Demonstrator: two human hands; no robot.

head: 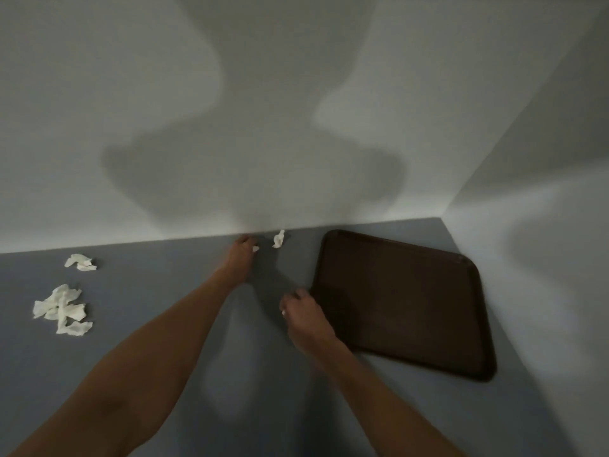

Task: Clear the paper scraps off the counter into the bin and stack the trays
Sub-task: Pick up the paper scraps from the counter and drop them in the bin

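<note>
A dark brown tray lies flat on the grey counter, in the right corner by the walls. My left hand reaches to the back wall, and a small white paper scrap shows at its curled fingertips. Another white scrap lies just to the right of that hand, against the wall. My right hand hovers beside the tray's left edge, fingers curled, a ring on one finger, nothing visible in it. More scraps lie at the left: a small one and a larger pile.
White walls close off the counter at the back and on the right, forming a corner behind the tray. No bin is in view. My shadow falls on the back wall.
</note>
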